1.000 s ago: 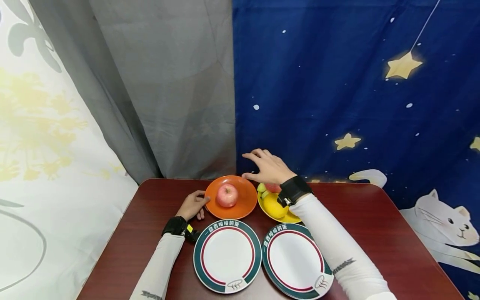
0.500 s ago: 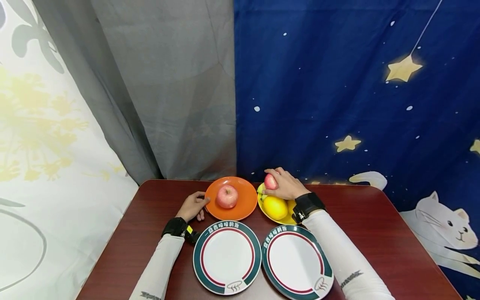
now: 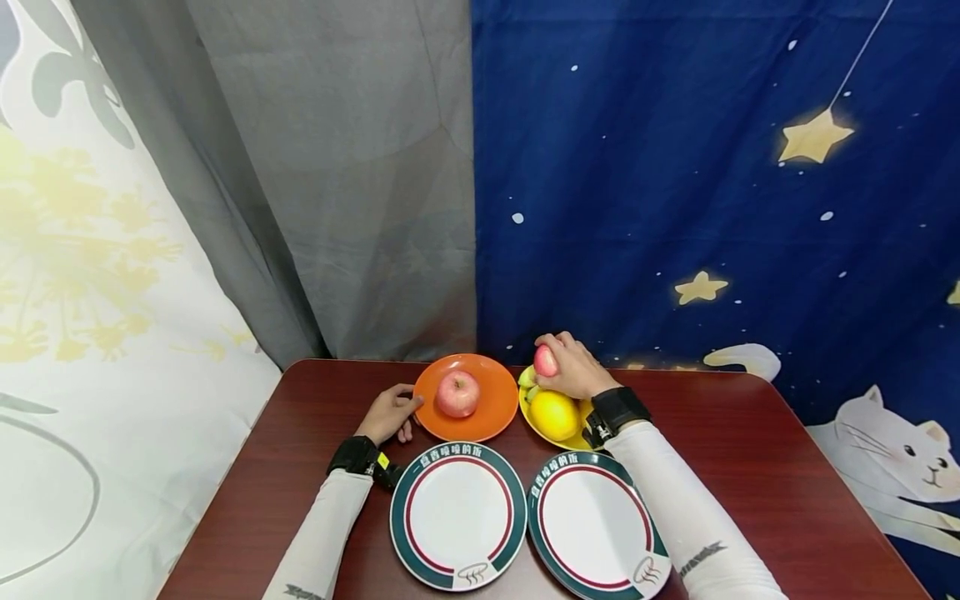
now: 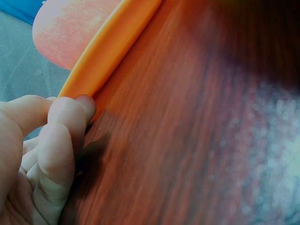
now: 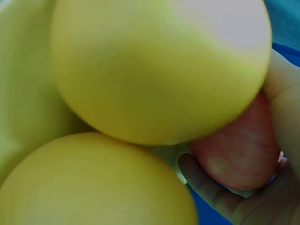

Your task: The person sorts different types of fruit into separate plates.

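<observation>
At the far side of the yellow plate [image 3: 537, 435], my right hand [image 3: 576, 372] grips a red-pink apple [image 3: 546, 361]. The right wrist view shows fingers curled round that apple [image 5: 243, 150], partly hidden behind a yellow lemon-like fruit [image 5: 159, 70]. A second yellow fruit [image 5: 98, 183] lies beside it. My left hand [image 3: 387, 414] pinches the near-left rim of an orange plate [image 3: 491, 404]. In the left wrist view, thumb and finger meet on the orange rim [image 4: 105, 51]. Another apple [image 3: 457, 394] sits on the orange plate.
Two white plates with green rims, a left one [image 3: 459, 517] and a right one [image 3: 592, 525], lie side by side in front. All stand on a dark red wooden table [image 3: 750, 467]. A grey curtain [image 3: 360, 183] and a blue starry curtain [image 3: 637, 167] hang behind.
My right hand has come down from above the gap between the orange and yellow plates, moved right and taken hold of the apple. The left hand has stayed at the orange rim.
</observation>
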Available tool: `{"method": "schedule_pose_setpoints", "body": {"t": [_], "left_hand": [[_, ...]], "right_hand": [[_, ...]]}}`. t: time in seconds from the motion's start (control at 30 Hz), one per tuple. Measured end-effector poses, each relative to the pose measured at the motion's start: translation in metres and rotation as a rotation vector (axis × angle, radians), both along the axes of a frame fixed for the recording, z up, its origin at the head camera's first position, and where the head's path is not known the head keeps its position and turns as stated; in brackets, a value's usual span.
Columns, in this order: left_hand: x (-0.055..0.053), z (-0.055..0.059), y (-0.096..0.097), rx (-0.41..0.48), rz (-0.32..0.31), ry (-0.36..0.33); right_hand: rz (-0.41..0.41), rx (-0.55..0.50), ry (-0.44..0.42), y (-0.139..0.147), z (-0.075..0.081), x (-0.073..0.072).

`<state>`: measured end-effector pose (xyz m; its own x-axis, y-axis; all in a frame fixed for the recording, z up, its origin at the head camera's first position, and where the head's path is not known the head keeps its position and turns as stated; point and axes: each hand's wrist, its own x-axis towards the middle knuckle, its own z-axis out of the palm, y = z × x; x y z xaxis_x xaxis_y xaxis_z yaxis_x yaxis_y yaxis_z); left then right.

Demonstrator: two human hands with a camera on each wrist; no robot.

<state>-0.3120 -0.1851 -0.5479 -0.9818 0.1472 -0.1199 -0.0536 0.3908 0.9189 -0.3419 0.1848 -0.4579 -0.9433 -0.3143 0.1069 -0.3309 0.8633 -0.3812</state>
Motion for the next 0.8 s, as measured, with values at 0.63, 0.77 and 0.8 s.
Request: {"method": "schedule_pose_setpoints", "body": {"t": [0.63, 0.77, 0.8], "left_hand": [[-0.005, -0.007, -0.001, 0.017, 0.011, -0.010], [-0.004, -0.006, -0.001, 0.012, 0.011, -0.009], [-0.004, -0.005, -0.001, 0.011, 0.011, -0.008]], "right_hand": [[0.196, 0.113, 0.011, -0.090, 0.009, 0.016], [0.188, 0.135, -0.030, -0.098, -0.006, 0.017], [0.188, 0.132, -0.042, -0.099, -0.009, 0.017]]}}
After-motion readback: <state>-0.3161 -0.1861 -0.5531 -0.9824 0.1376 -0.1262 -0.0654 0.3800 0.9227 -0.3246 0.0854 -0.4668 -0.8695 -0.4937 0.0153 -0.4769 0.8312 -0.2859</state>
